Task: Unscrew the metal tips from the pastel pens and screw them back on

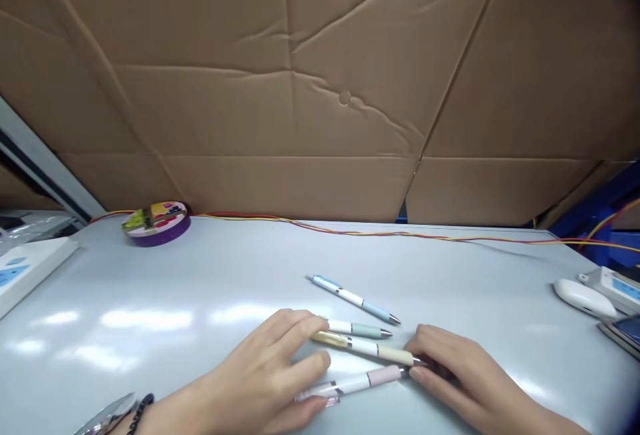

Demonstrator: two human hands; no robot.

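Observation:
Four-finger spread aside, my left hand (pixel 280 371) curls over the back ends of the pens, its thumb and index finger on either side of a pink-gripped pen (pixel 357 383). Another fingertip touches the end of a green-gripped pen (pixel 367 331). My right hand (pixel 460 371) is closed at the tip of a yellow pen (pixel 370 348), its thumb against the pink pen's tip. Partly hidden fingers leave the exact hold unclear. Beyond both hands, a blue pen (pixel 355 298) lies slanted and untouched on the table.
A round purple box (pixel 159 225) sits at the back left of the white table (pixel 225 261). Red and yellow wires (pixel 350 232) run along the back edge before a cardboard wall (pixel 250 115). A white mouse-like object (pixel 585 298) lies right; a white box (pixel 35 265) is left.

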